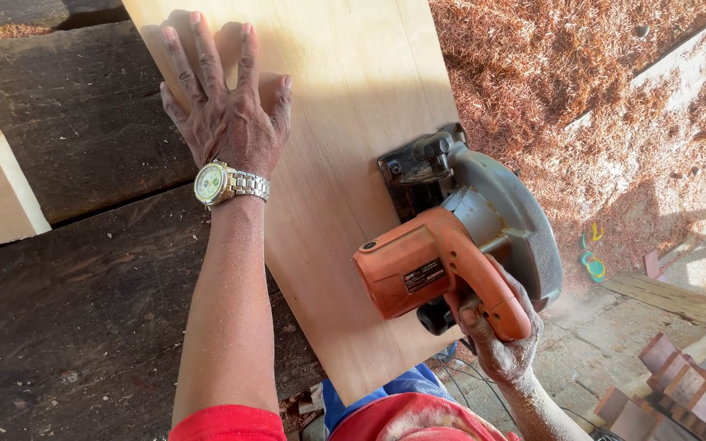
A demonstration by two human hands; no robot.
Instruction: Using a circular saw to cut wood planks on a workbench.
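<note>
A dark bench (pixel 83 286) carries a pale board (pixel 328 163). On the board's right edge sits an orange saw (pixel 451 245), its handle wrapped by the right hand (pixel 500 343). The left hand (pixel 226 106) presses flat, fingers spread.

Hard, warm sunlight floods the scene. The left hand (pixel 226 110) casts a sharp shadow on the plywood (pixel 345 163). Focus is crisp throughout.
</note>
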